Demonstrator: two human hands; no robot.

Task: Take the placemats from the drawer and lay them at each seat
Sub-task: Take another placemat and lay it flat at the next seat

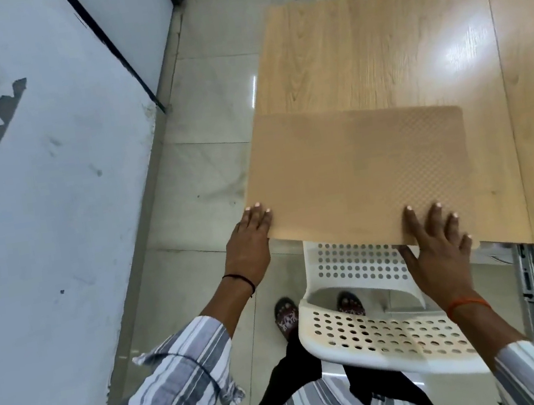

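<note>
With flat, spread fingers your left hand [252, 235] and right hand [435, 239] press the tan textured rectangular placemat [354, 172] onto the light wooden table [374, 47]'s near corner; other seats look unfinished.

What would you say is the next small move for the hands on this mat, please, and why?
Probably slide the mat a little further onto the table. Its near edge overhangs the table above the chair. The left hand touches the near left corner and the right hand lies flat on the near right, so both can push.
</note>
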